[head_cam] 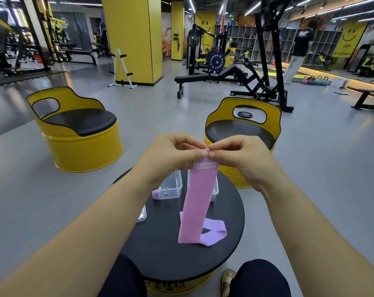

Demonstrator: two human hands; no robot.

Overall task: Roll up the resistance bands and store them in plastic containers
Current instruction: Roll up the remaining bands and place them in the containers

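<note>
Up at the fingertips, the pink resistance band (pixel 197 202) is caught by its top edge. The left hand (pixel 171 155) and right hand (pixel 241 157) meet there, thumbs and forefingers pressed together in a pinch on the short end of the strip, while the other fingers (pixel 181 140) curl loosely behind. Below the fingers the band hangs flat and straight, a small white label just under the pinch. Its lower end reaches the black round table (pixel 160 249), where it lies across a lilac band (pixel 216 230) that sits looped flat on the tabletop.

Beneath the left fingers stands a clear plastic container (pixel 171 186), open-topped. A second container (pixel 214 190) shows beneath the right fingers, mostly hidden behind the hanging band. The corner of a third clear container (pixel 142 215) peeks out from under the left forearm.

Beyond the fingertips stands a yellow barrel chair (pixel 246 125) with a black seat; another barrel chair (pixel 78 129) stands well off to the left.
</note>
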